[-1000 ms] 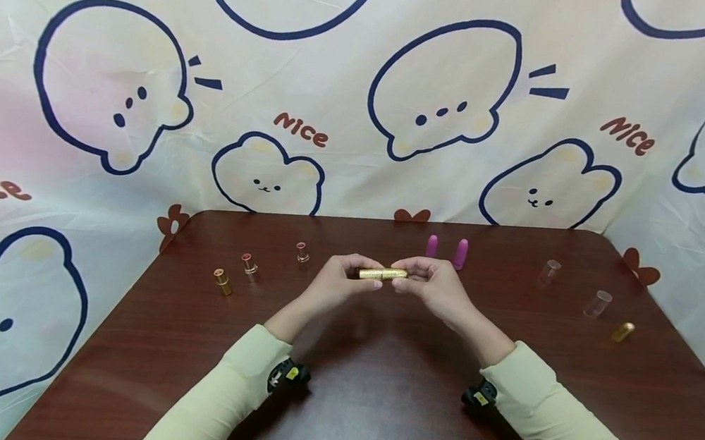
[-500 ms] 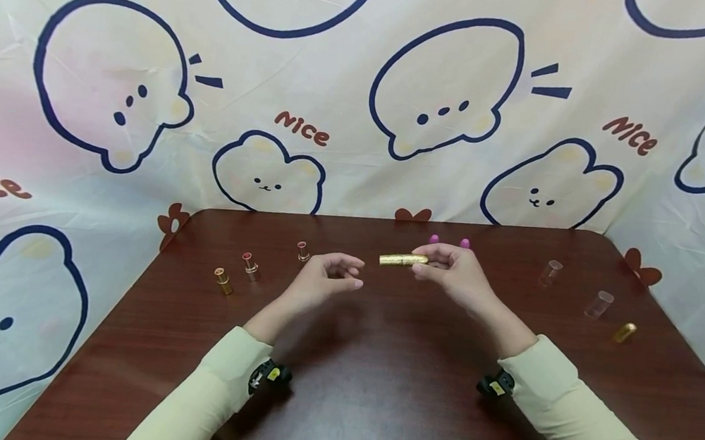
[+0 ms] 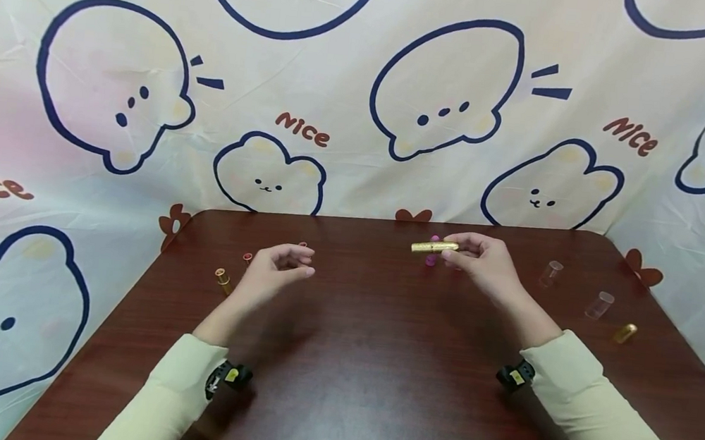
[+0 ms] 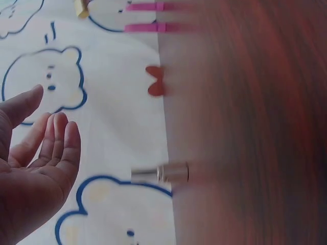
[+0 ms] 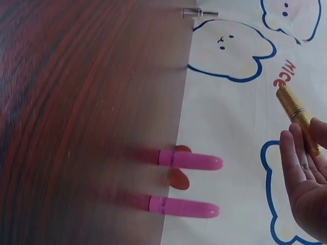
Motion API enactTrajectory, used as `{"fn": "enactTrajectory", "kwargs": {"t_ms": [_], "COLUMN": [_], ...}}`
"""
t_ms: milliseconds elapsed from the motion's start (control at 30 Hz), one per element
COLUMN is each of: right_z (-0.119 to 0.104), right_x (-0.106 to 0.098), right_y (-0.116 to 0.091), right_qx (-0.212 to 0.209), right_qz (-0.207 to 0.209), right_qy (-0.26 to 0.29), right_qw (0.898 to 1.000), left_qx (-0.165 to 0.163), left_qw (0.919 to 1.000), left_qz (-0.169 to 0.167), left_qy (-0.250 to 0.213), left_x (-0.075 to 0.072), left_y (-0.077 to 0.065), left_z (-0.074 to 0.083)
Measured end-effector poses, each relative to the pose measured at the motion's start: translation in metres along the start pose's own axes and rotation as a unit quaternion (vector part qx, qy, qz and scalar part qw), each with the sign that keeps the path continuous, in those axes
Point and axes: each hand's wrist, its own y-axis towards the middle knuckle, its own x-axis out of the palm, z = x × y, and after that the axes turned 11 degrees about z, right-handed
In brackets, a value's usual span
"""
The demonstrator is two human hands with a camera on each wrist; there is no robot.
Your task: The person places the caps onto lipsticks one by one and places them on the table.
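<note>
My right fingers [image 5: 289,158] pinch the gold lipstick tube [image 5: 293,105] near the pink tubes [image 5: 196,161], likely carrying, next needing uprighting; left fingers [image 4: 72,144] relaxed, empty.

A slim gold tube [image 3: 429,247] with a glittery, textured surface is raised above the counter [image 3: 349,383], touching it nowhere. It is one straight length, closed up, with a narrow pale band around it partway along. The right grip [image 3: 487,267] pinches one end between thumb and fingers; the free end looks flat and points toward the counter's left edge. The tube lies nearly level, its free end very slightly lower. Seen from the head, it hangs near the far edge, right of that edge's middle.
</note>
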Motion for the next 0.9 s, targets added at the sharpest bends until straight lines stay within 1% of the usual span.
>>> {"fn": "enactTrajectory", "kwargs": {"t_ms": [133, 233, 333, 433, 533, 700, 900], "right_z": [0.002, 0.003, 0.006, 0.01, 0.014, 0.019, 0.023], "right_x": [-0.004, -0.007, -0.009, -0.011, -0.013, -0.013, -0.01], "right_y": [0.003, 0.005, 0.008, 0.012, 0.016, 0.02, 0.026], "right_qx": [0.0, -0.006, -0.021, -0.033, -0.049, -0.094, -0.124], "right_qz": [0.011, 0.02, 0.032, 0.044, 0.051, 0.061, 0.064], "right_qy": [-0.02, -0.042, -0.077, -0.115, -0.145, -0.181, -0.219], "right_qw": [1.0, 0.999, 0.996, 0.992, 0.987, 0.977, 0.966], "left_qx": [0.013, 0.017, 0.019, 0.023, 0.022, 0.013, -0.018], "left_qw": [0.9995, 0.9985, 0.9971, 0.9944, 0.9896, 0.979, 0.9687], "left_qz": [0.028, 0.05, 0.071, 0.1, 0.137, 0.197, 0.241], "left_qy": [-0.001, 0.014, 0.019, 0.026, 0.037, 0.051, 0.057], "left_x": [-0.017, -0.029, -0.039, -0.05, -0.06, -0.075, -0.088], "left_y": [-0.001, -0.003, -0.006, -0.008, -0.009, -0.011, -0.015], "left_z": [-0.003, -0.005, -0.006, -0.008, -0.011, -0.015, -0.02]}}
